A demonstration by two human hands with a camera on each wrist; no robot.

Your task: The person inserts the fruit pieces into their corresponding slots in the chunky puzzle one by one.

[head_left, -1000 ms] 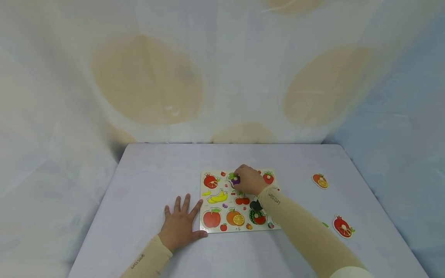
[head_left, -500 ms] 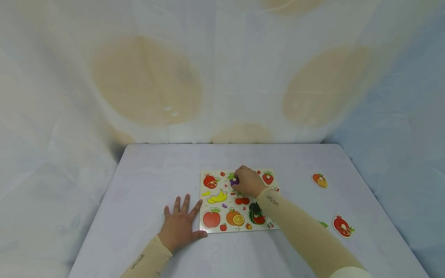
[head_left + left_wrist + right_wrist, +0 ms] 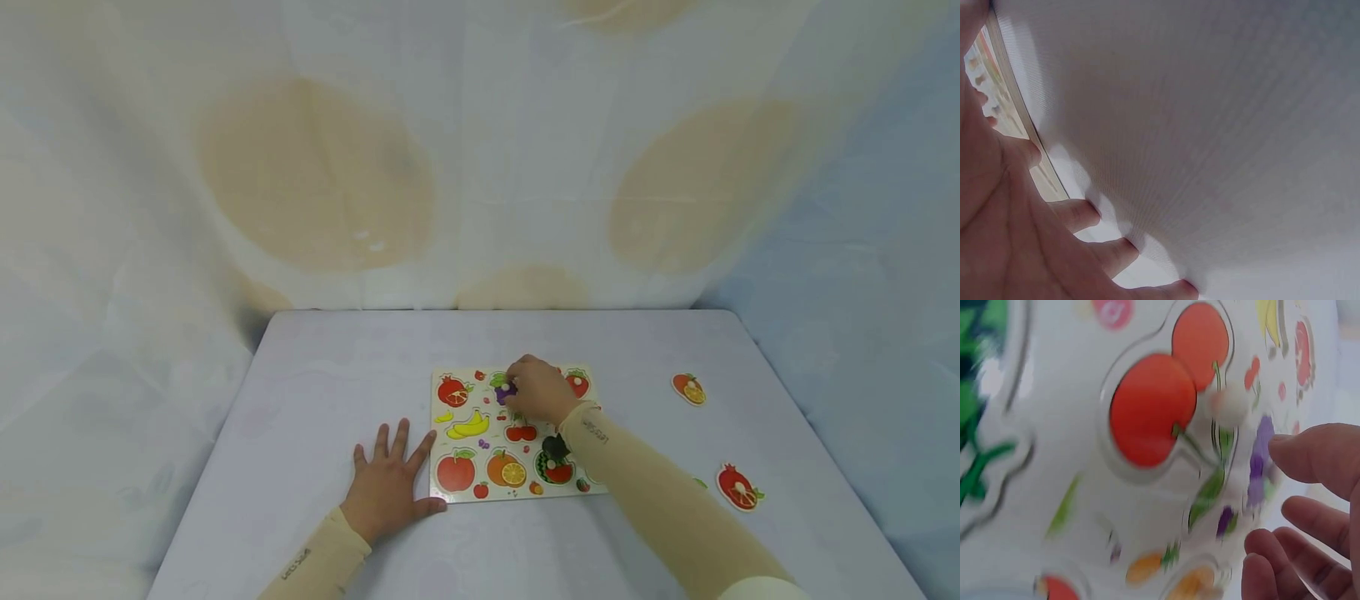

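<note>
A fruit puzzle board [image 3: 442,446] lies on the white table. My right hand [image 3: 542,390] is over its upper middle, at the purple grape piece [image 3: 504,393], which lies in its outline. In the right wrist view the thumb [image 3: 1316,453] reaches the grapes, with a gap between thumb and index finger; whether it touches is hard to tell. The cherry piece [image 3: 1154,412], with its pale knob, is below that hand. My left hand [image 3: 386,493] rests spread on the table, its thumb [image 3: 975,19] at the board's left edge.
Loose on the table to the right are an orange piece [image 3: 688,389] and a pomegranate piece [image 3: 738,487]. Part of a green leaf [image 3: 700,482] shows beside the right sleeve. A patterned white curtain [image 3: 525,167] hangs behind the table.
The grape piece has shifted slightly and now lies flat in its outline. My right hand has moved back a little from it, to the right. The left hand has not moved.
</note>
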